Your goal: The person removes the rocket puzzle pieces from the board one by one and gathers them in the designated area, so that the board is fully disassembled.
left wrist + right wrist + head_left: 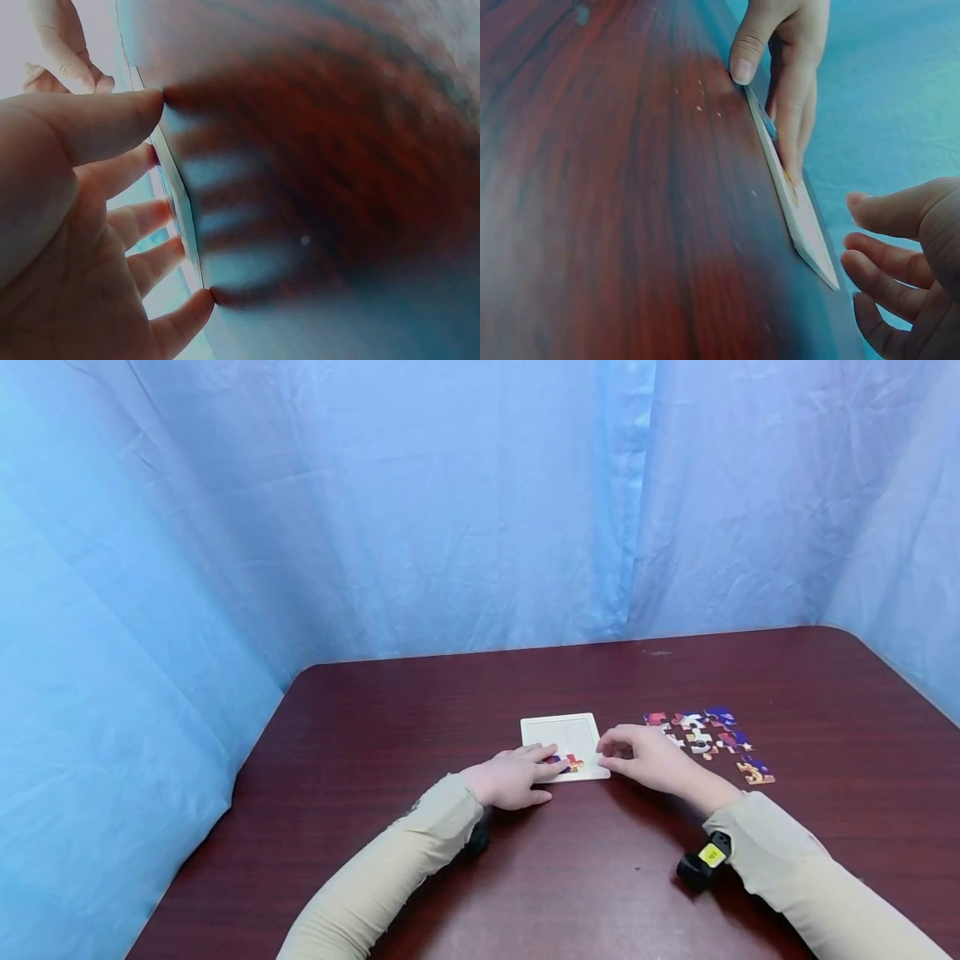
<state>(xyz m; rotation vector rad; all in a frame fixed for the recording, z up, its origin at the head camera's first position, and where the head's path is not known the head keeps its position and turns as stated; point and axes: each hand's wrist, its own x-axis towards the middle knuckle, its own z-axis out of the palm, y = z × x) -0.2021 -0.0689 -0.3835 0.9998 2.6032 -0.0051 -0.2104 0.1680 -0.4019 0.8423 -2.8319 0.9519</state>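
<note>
A pale, shallow puzzle tray (558,731) lies on the table, with a few joined jigsaw pieces (574,763) along its near edge. My left hand (516,778) lies over the tray's near left part, fingers straight and spread, partly hiding those pieces. In the left wrist view its fingertips (174,247) rest along the tray's edge. At the tray's right side hovers my right hand (651,758), its fingers loosely bent. In the right wrist view the thumb (889,214) stands apart from the fingers, with nothing visible between them.
Several loose jigsaw pieces (699,742) lie right of the tray, partly behind the right hand, with a joined group (755,770) nearer. The dark red wooden table (420,710) is bordered by blue curtains (450,527). A black wrist camera (695,872) hangs under the right sleeve.
</note>
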